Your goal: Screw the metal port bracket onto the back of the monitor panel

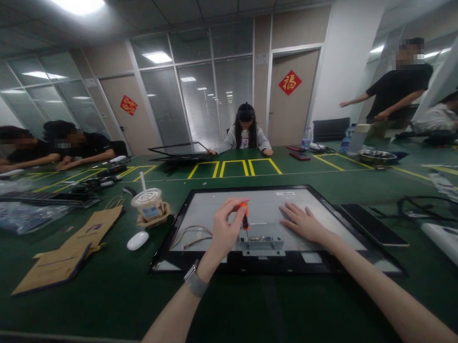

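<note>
My left hand (pixel 228 221), with a watch (pixel 195 278) on its wrist, grips the orange handle of a screwdriver (pixel 245 216). The screwdriver stands nearly upright, its tip down at a metal bracket with connectors (pixel 262 246). That bracket sits near the close edge of a flat display panel (pixel 207 207) with a black frame, lying back side up on the green table. Spread flat on the panel's grey back is my right hand (pixel 304 221), to the right of the bracket, holding nothing. Thin wires (pixel 196 238) lie on the panel's left part. The exact contact of the screwdriver tip is too small to make out.
Left of the panel are an iced drink cup (pixel 147 204), a white earbud case (pixel 138 240) and a brown paper bag (pixel 72 249). On the right lie a black phone (pixel 372 223), cables and a white power strip (pixel 451 244). Across the table a person sits beside another panel (pixel 181 150).
</note>
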Action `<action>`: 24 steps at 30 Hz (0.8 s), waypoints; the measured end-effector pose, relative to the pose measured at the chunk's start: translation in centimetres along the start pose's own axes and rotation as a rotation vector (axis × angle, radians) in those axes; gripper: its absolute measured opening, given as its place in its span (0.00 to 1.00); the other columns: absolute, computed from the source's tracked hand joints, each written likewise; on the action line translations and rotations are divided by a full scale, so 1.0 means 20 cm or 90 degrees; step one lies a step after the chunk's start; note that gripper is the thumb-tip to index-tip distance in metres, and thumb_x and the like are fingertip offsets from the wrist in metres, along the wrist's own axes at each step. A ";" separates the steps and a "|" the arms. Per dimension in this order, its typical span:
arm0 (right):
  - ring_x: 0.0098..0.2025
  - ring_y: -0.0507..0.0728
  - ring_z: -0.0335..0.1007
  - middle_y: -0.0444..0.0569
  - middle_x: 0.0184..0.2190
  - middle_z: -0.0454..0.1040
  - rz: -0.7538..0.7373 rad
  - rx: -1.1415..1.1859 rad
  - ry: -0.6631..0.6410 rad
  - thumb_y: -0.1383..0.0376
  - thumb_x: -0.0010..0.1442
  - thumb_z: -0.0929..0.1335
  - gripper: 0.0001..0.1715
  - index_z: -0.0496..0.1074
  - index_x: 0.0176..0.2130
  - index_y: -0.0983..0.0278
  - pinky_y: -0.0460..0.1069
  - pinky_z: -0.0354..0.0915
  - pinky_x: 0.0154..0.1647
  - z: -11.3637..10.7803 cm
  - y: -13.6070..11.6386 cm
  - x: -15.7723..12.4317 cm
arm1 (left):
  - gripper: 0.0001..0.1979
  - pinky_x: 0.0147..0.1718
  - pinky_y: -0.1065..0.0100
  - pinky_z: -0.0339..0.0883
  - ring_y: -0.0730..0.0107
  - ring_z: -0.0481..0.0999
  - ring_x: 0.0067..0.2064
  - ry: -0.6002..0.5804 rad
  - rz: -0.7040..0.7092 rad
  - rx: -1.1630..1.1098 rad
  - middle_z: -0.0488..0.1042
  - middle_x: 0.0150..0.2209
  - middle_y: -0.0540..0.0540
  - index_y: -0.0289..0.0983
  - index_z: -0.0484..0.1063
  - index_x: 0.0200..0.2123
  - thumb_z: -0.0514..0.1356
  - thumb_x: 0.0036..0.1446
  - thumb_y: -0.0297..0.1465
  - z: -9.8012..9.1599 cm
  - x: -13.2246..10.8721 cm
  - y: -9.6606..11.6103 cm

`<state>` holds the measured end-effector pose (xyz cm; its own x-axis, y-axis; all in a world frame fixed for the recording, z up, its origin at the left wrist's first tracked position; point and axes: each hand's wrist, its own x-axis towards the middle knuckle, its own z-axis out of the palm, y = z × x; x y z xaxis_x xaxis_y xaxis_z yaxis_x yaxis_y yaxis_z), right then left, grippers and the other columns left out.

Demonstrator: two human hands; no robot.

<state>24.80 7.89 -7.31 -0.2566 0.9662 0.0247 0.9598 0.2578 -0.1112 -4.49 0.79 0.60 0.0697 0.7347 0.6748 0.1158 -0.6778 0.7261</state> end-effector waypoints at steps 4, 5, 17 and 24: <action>0.75 0.69 0.40 0.57 0.74 0.47 -0.003 0.002 -0.012 0.43 0.68 0.50 0.44 0.53 0.73 0.61 0.73 0.41 0.69 -0.01 0.00 0.00 | 0.09 0.42 0.67 0.71 0.68 0.75 0.39 0.025 0.007 0.032 0.72 0.37 0.46 0.39 0.81 0.42 0.62 0.62 0.31 0.00 0.00 0.00; 0.75 0.69 0.40 0.57 0.74 0.47 -0.004 0.004 -0.014 0.43 0.68 0.51 0.43 0.53 0.73 0.61 0.73 0.41 0.70 -0.01 0.00 0.00 | 0.10 0.44 0.66 0.71 0.67 0.75 0.41 0.017 0.006 0.031 0.73 0.39 0.45 0.39 0.81 0.44 0.60 0.64 0.31 0.00 0.00 0.00; 0.75 0.69 0.40 0.56 0.75 0.48 0.001 -0.002 -0.012 0.43 0.69 0.51 0.43 0.53 0.73 0.61 0.72 0.41 0.70 -0.02 -0.01 -0.01 | 0.10 0.45 0.66 0.70 0.66 0.75 0.41 0.028 0.000 0.032 0.73 0.39 0.44 0.38 0.81 0.43 0.60 0.64 0.33 -0.01 0.00 0.00; 0.75 0.69 0.41 0.58 0.74 0.49 -0.005 -0.002 -0.005 0.43 0.69 0.51 0.43 0.54 0.72 0.62 0.72 0.43 0.70 0.00 0.01 0.00 | 0.12 0.42 0.66 0.71 0.67 0.76 0.40 -0.056 -0.004 -0.020 0.75 0.39 0.44 0.37 0.79 0.47 0.59 0.66 0.33 0.00 0.01 0.02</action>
<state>24.93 7.91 -7.30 -0.2658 0.9639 0.0179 0.9580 0.2661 -0.1072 -4.41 0.61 0.95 0.1568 0.7373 0.6571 0.0860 -0.6730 0.7347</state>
